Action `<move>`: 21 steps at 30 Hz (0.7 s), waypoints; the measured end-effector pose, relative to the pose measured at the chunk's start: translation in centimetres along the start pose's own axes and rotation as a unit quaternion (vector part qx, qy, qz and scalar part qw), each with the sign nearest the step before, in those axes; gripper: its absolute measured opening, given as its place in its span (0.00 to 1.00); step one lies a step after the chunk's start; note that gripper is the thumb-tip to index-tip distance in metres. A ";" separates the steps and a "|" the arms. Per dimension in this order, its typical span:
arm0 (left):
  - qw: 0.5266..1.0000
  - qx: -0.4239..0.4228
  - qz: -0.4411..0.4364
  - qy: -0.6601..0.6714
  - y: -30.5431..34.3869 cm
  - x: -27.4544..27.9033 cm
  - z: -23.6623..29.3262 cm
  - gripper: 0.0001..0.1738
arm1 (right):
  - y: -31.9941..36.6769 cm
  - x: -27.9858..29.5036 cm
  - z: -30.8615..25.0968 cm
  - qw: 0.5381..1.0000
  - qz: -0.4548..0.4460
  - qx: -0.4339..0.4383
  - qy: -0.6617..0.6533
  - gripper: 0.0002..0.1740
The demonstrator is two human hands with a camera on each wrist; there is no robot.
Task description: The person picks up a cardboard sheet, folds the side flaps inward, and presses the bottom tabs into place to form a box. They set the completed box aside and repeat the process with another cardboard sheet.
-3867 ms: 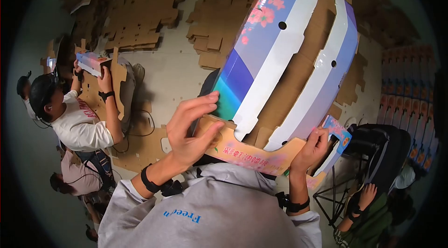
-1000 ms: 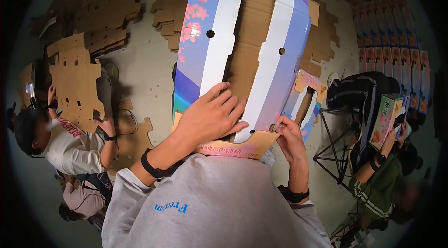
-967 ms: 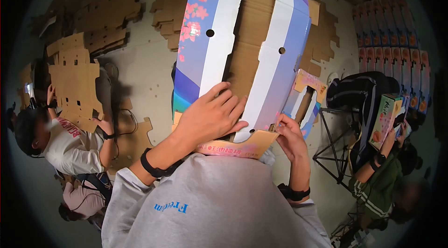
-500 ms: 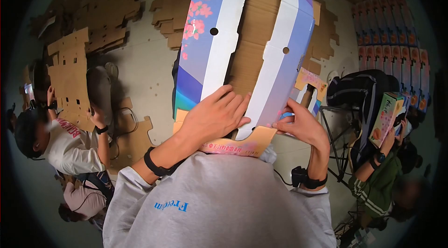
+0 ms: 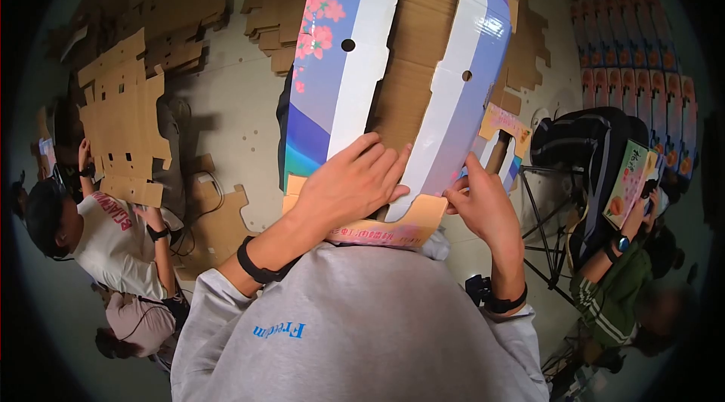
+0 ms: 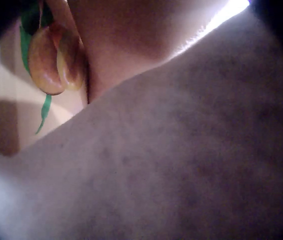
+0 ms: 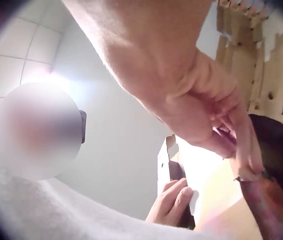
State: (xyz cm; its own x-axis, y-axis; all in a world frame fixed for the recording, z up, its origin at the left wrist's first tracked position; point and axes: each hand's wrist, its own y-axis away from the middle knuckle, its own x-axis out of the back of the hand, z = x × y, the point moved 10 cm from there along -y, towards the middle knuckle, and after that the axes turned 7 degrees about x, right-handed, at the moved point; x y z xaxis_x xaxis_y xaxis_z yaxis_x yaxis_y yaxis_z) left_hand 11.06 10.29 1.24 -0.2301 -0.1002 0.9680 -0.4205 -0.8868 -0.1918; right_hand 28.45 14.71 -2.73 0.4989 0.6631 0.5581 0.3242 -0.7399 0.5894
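A partly folded cardboard carton (image 5: 313,103), printed blue and purple with pink blossoms, lies lengthwise before me. Its two white-edged side flaps leave a long brown gap between them. At the near end stands a tan end panel (image 5: 362,234) with pink lettering. My left hand (image 5: 343,183) rests across this end, fingers spread over the gap and the right flap. At the near right corner my right hand (image 5: 487,202) pinches the carton's edge between thumb and fingers; in the right wrist view its fingertips (image 7: 249,172) curl over that corner. A printed peach (image 6: 51,60) shows in the left wrist view.
A smaller printed carton (image 5: 504,130) lies beyond the right hand. Flat cardboard stacks (image 5: 276,13) cover the floor ahead. A black backpack (image 5: 589,145) stands at right, rows of finished cartons (image 5: 634,92) behind it. Other people (image 5: 124,228) sit on both sides, handling cartons.
The carton has turned from slanted to nearly straight ahead. My left hand has shifted from its left corner onto the near end; my right hand has gone from the end panel to the right corner.
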 end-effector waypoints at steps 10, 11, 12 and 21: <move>1.000 0.015 0.012 0.023 -0.4 0.2 -0.1 0.27 | 3.4 0.6 3.1 0.960 -0.001 0.013 -0.278 0.13; 1.000 0.014 0.013 0.024 -0.5 0.2 -0.1 0.27 | 3.8 0.2 2.7 0.962 0.014 0.020 -0.273 0.14; 1.000 0.013 0.014 0.025 -0.5 0.3 -0.1 0.27 | 4.1 0.2 2.7 0.958 0.056 0.027 -0.280 0.15; 1.000 0.014 -0.020 0.016 -0.1 0.2 0.9 0.31 | 7.5 -1.3 4.8 0.919 0.213 0.051 -0.328 0.22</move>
State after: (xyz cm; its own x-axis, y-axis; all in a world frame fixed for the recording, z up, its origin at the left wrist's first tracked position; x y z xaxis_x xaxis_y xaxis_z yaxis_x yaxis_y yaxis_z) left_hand 11.83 9.95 1.60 -0.2425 -0.0498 0.9689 -0.4059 -0.9019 -0.1480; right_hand 34.07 7.75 -1.79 0.9641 0.1261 0.2339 0.0454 -0.9455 0.3226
